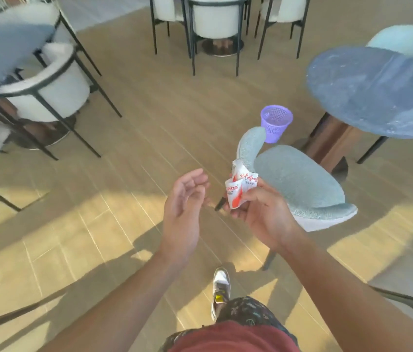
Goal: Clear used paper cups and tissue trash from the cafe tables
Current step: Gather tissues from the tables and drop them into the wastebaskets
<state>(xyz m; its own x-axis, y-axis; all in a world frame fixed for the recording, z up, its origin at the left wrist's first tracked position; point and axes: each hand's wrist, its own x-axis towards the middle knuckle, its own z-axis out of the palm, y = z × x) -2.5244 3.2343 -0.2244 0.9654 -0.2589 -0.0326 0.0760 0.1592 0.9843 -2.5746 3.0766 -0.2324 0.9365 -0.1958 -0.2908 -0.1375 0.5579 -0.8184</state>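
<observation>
A: Item one, left hand [184, 201]?
B: Bare forearm extended forward; palm turned inward, fingers relaxed and slightly curled, holding nothing.
A: Item two, right hand [264, 212]?
B: Bare forearm extended; fingertips and thumb pinch crumpled white paper with red print [239, 190], just beside the left.

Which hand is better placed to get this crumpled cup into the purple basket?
Right. The right hand grips the crumpled cup, and the purple basket stands on the floor ahead on that side, beyond the teal chair. The left hand is open, empty and farther from it.
</observation>
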